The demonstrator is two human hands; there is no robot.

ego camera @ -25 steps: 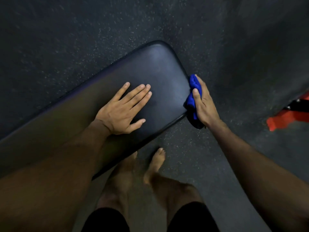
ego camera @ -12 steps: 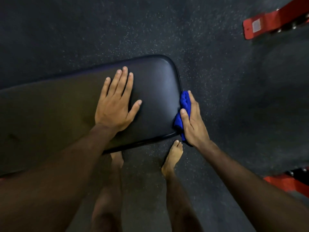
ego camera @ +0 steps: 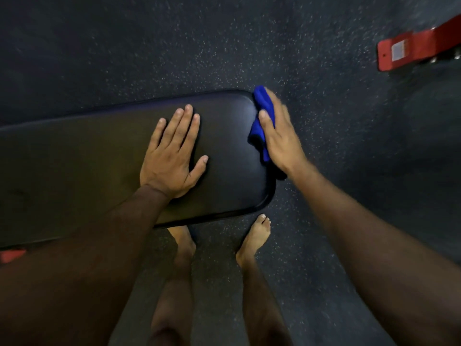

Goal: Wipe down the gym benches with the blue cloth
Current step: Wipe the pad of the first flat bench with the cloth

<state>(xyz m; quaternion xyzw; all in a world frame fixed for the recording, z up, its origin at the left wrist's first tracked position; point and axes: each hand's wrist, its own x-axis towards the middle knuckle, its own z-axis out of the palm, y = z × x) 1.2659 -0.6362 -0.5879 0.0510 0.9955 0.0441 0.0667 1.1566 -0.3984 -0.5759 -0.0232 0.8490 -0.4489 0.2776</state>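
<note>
A black padded gym bench [ego camera: 232, 176] runs from the left edge to the middle of the view, its rounded end pointing right. My left hand [ego camera: 172, 156] lies flat on the pad with straight fingers. My right hand [ego camera: 280, 136] presses the bunched blue cloth [ego camera: 262, 121] against the bench's right end face, thumb on top of the cloth near the pad's far corner. Part of the cloth is hidden under my palm.
The floor [ego camera: 349, 196] is dark speckled rubber. A red metal frame foot [ego camera: 409, 51] lies at the upper right, and a bit of red [ego camera: 11, 254] shows under the bench at the left. My bare feet [ego camera: 254, 239] stand just below the bench's end.
My right hand has slid the cloth along the bench's end face, away from me toward the far corner. My left hand stays flat on the pad. The view has shifted slightly.
</note>
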